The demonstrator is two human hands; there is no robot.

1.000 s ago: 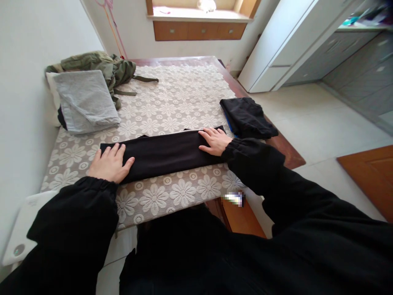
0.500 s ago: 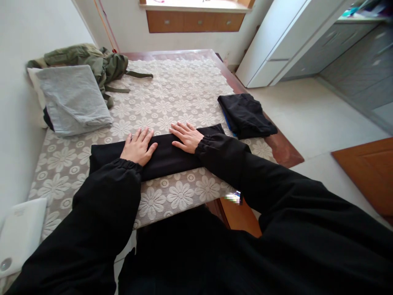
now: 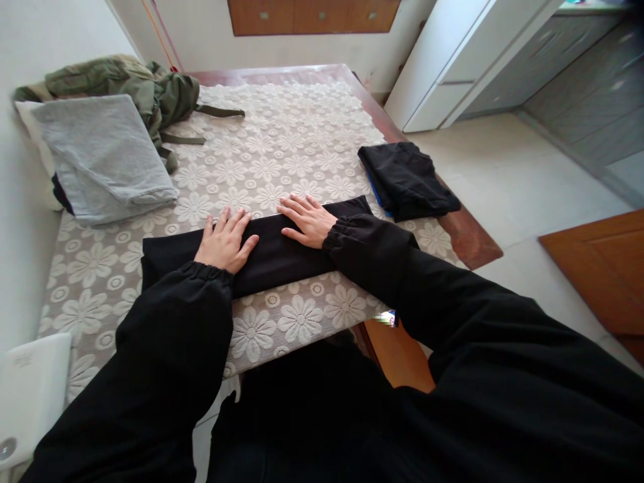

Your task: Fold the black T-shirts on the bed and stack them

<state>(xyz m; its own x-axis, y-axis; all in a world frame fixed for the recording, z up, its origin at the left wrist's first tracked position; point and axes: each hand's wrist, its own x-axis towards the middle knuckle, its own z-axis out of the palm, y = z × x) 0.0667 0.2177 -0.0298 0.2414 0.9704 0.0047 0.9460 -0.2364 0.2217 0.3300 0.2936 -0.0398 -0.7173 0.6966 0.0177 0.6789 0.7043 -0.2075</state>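
Hands lay flat, side by side, on a long black folded garment (image 3: pixel 272 251) that stretched across the near part of the lace tablecloth (image 3: pixel 282 144). That cloth, white with a daisy pattern, covered a dark wooden table (image 3: pixel 470 235), and everything else was placed around the garment. On the garment's middle the left hand (image 3: pixel 224 243) rested palm down, fingers (image 3: pixel 236 221) stretched out and slightly spread, gripping nothing, only pressing the fabric. Just to its right the right hand (image 3: pixel 308 221) did the same: palm down, fingers straight and fanned toward the left hand, nothing clasped. Both wrists came out of gathered black sleeves (image 3: pixel 201 275). The garment's two ends reached well past the hands, the left end toward the wall side of the table and the right end toward the table's outer edge. Beyond that right end, near the table's edge, sat a smaller folded black garment (image 3: pixel 405 181) with a strip of blue showing beneath it. Far beyond the left end, by the wall, lay a folded grey garment (image 3: pixel 103 157), and behind it a crumpled olive-green jacket (image 3: pixel 145 87). Nearer than the left end, at the table's front corner, a white flat object (image 3: pixel 30 396) carried a small grey marking too faint to read. No other writing or label could be made out.
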